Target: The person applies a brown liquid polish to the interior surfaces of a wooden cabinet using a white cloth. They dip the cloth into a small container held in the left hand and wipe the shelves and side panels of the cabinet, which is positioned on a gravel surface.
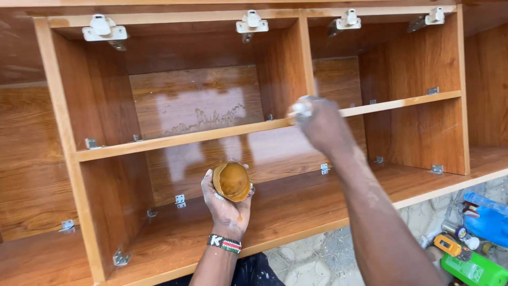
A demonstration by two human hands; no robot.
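Wooden cabinet (159,235), open-fronted: left hand (226,207) grasping an open glue-smeared tin (232,181); right hand (323,124) clenched on a whitish wad (299,110) at the shelf edge (185,137).

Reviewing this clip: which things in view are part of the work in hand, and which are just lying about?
In use:
- left hand holding a small tin of brown stuff
- right hand with a pale wad at the shelf edge
- wooden cabinet

Lying about:
- blue bottle
- green container
- yellow tool
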